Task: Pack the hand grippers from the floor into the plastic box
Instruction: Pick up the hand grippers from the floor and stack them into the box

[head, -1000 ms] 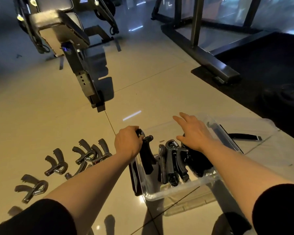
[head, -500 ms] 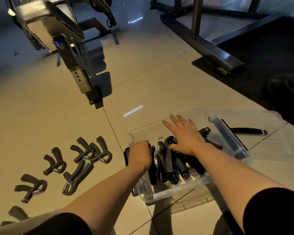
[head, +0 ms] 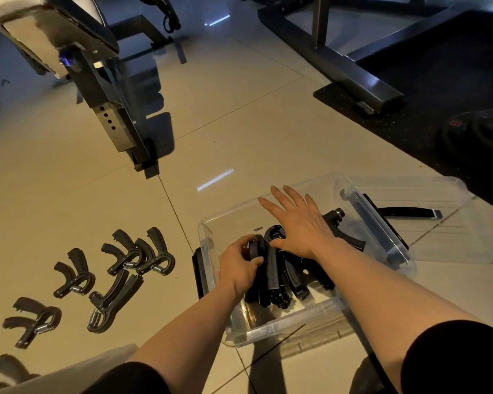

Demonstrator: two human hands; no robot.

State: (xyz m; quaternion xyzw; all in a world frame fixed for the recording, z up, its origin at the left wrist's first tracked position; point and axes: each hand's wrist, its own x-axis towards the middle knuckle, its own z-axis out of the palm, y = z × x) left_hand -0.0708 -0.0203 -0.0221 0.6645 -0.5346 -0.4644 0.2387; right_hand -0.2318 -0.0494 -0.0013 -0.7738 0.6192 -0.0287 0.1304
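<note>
Since a second ago the left hand (head: 241,265) has come down from the box's (head: 285,327) left rim into the box, its fingers curled round a gripper (head: 255,248) it is seating beside the packed ones. Five or so grippers (head: 117,301) lie on the floor, left of the box. Right hand (head: 299,223) lies flat, fingers spread, on the stack, steadying it.

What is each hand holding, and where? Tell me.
Left hand grips a hand gripper near its top end, inside the plastic box. Right hand holds nothing.
</note>
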